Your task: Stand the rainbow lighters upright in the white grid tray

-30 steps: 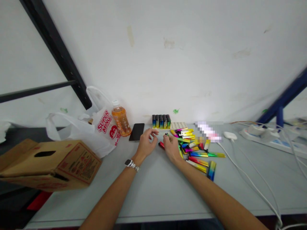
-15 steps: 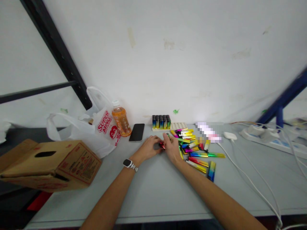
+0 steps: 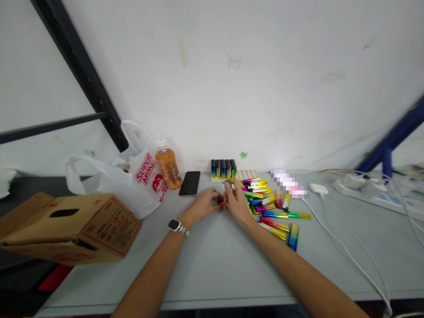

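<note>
My left hand (image 3: 206, 205), with a watch on its wrist, pinches a small red item (image 3: 221, 201) mostly hidden by the fingers. My right hand (image 3: 236, 201) meets it from the other side, fingers bent together, with a bit of green at its fingertips. What it grips is largely covered. Just behind, a block of upright dark-topped cylinders (image 3: 224, 169) stands in a pale holder (image 3: 247, 174), whose right part shows bare holes. Right of my right hand lies a loose pile of shiny coloured cylinders (image 3: 274, 214).
A black phone (image 3: 190, 183), an orange drink bottle (image 3: 168, 165), a white plastic bag (image 3: 115, 187) and a cardboard box (image 3: 73, 227) are on the left. White cables, a charger (image 3: 318, 189) and a power strip (image 3: 374, 194) lie on the right.
The fingers of my right hand have shifted slightly around the small item. My left hand stays nearly in place. The view has moved a little.
</note>
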Tool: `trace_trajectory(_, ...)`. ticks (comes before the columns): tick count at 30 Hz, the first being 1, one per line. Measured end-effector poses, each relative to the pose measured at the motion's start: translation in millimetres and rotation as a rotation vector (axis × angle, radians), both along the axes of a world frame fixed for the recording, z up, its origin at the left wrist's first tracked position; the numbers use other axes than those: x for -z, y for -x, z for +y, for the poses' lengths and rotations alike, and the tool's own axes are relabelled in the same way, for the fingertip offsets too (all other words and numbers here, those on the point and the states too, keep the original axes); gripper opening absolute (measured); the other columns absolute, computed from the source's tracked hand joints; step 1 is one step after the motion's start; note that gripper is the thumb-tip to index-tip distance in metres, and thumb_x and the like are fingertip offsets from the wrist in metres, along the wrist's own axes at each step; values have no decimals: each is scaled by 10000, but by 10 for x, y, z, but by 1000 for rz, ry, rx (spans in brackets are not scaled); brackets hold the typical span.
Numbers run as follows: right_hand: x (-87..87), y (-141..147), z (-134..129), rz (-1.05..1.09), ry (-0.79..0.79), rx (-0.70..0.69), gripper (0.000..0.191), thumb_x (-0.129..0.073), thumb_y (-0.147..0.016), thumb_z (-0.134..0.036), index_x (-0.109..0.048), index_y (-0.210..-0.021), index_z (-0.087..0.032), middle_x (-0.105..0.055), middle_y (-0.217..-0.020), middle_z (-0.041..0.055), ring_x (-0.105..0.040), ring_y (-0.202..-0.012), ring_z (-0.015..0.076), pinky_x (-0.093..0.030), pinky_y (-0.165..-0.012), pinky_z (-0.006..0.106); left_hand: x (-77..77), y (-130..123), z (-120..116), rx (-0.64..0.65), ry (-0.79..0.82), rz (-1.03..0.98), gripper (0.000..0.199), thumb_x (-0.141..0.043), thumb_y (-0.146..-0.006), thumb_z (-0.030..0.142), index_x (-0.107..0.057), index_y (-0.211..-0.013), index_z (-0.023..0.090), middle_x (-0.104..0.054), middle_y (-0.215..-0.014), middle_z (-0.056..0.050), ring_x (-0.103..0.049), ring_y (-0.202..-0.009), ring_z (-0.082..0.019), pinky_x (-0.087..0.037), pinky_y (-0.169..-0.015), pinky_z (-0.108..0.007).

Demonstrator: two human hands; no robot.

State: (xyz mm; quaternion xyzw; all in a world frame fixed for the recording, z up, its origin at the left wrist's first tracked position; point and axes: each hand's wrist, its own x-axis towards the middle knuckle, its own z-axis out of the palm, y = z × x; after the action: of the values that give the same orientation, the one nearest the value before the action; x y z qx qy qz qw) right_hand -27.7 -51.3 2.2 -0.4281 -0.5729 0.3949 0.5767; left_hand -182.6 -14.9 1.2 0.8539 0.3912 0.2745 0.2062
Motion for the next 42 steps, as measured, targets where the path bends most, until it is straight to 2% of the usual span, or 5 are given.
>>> trace_trajectory(6,-241,-112,209,-283,-204,128,333,-623,-868,-516,-677,-902,-190,-644,-1008,81,-608,-888,199,-487,-748,315,20,120,50,-20,64,-71,210,-772,-744,383,-718,-803,189,-708,-807,-55,-617,-760,-202,-481,-709,-303)
trace_trajectory(18,-425,-30,1072,-775,-382,-47,181,-599,-876,-171,-662,-1045,-190,-721,-899,33,-617,-771,171,-427,-764,283,14,149,33,-38,139,-185,202,-706,-829,385,-723,-826,183,-668,-709,-21,-583,-619,-154,-471,-609,-269)
trace_trajectory(29,-480,61,1077,-1092,-470,131,171,-614,-933,-333,-741,-994,-236,-638,-1189,103,-482,-1115,278,-303,-895,388,71,163,75,-77,162,-165,84,-761,-736,211,-731,-811,185,-669,-764,-24,-608,-679,-173,-492,-664,-292)
trace_trajectory(36,-443,10,1136,-932,-348,16,178,-574,-951,-268,-715,-1040,-204,-716,-889,47,-525,-992,235,-263,-908,392,80,166,65,-104,125,-218,120,-734,-779,198,-655,-867,177,-626,-724,7,-576,-642,-150,-468,-644,-276)
trace_trajectory(42,-428,-20,1184,-1018,-379,62,196,-593,-950,-304,-753,-1026,-219,-699,-953,79,-486,-1033,264,-266,-896,407,19,117,70,-144,152,-298,149,-685,-840,287,-632,-936,186,-590,-655,37,-537,-581,-132,-404,-569,-245)
